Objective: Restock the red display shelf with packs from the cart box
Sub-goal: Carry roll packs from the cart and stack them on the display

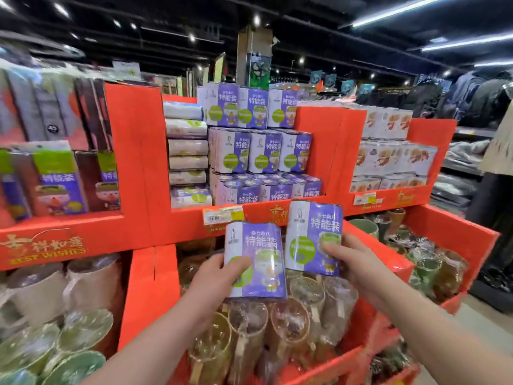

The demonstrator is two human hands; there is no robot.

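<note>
My left hand (215, 279) grips a purple-and-white pack (256, 257) held upright in front of the red display shelf (138, 162). My right hand (352, 259) holds a second, identical pack (312, 232) a little higher and to the right. Both packs hang below the shelf's middle bay, where matching purple packs (263, 151) are stacked in three tiers. The cart box is out of view.
White packs (187, 151) are piled at the left of the middle bay. A price tag (223, 215) sits on the shelf's front lip. Wrapped cups (277, 323) fill the red bin below my hands. Green bowls (69, 337) lie lower left. Clothing racks (472, 101) stand far right.
</note>
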